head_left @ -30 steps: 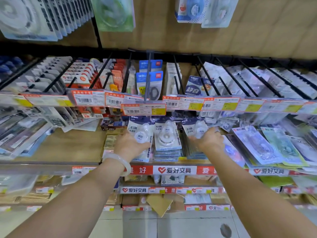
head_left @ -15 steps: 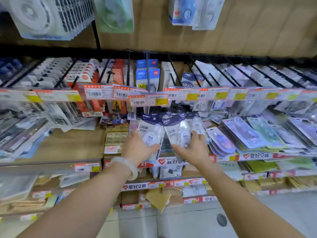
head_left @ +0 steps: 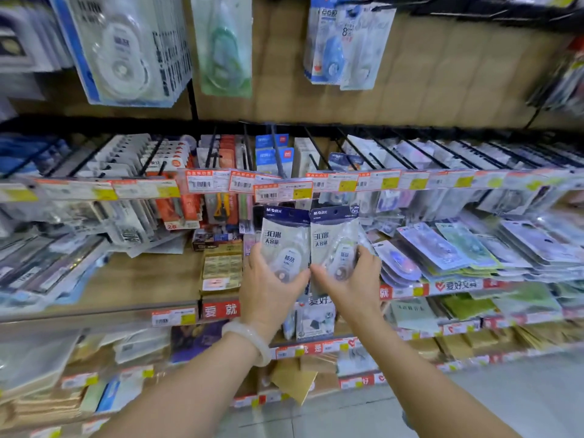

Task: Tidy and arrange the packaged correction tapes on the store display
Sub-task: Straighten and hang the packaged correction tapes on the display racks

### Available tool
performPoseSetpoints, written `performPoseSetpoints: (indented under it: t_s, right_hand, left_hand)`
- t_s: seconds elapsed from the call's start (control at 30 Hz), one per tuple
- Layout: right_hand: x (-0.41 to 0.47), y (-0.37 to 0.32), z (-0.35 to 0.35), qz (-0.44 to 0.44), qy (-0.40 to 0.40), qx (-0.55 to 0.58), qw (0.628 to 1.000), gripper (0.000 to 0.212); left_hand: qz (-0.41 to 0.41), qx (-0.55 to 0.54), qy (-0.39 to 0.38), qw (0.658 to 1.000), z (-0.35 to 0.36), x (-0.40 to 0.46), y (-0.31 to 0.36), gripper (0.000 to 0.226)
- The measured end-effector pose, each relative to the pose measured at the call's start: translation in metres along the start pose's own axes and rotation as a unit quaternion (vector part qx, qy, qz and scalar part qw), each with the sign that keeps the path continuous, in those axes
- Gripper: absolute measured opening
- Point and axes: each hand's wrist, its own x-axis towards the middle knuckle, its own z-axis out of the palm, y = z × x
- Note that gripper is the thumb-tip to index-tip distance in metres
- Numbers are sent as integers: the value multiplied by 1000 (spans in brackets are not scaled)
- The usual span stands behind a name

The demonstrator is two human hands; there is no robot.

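A store display [head_left: 132, 279] of wooden shelves and black peg hooks fills the view, with stationery packs hung and stacked across every tier. A row of price tags [head_left: 284, 191] in clear holders runs along the hook ends at mid height. To the right, flat blister packs [head_left: 467, 248] lie overlapped in slanted piles on the shelf, above a red shelf strip [head_left: 455, 285] with white characters. To the left of centre, a stack of small tan label packs [head_left: 221, 267] sits on the shelf board. Both forearms reach in from below. The left hand [head_left: 268, 289], with a pale bangle [head_left: 249, 341] at the wrist, grips the left correction tape pack [head_left: 286, 245] by its lower part, fingers curled round its left edge and thumb across the front. The right hand [head_left: 350, 282] grips the right correction tape pack [head_left: 335, 241] likewise, fingers wrapped on its right edge. The two packs are held upright and side by side, edges touching or nearly so, in front of the shelf just below the price tags; each has a dark blue header and a clear body showing the white dispenser inside. Whether further packs sit behind either one cannot be told.
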Motion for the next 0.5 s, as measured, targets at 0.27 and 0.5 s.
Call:
performPoseSetpoints:
  t_s: [0.27,0.5]
  right_hand:
    - [19,-55,-15,-48,51,66,995,94]
    - [56,-122,-33,-110,59,125,984,80]
  left_hand:
    - [40,-86,77,993,-34,20,50,98]
    - [87,-55,144,984,-83,59,106,103]
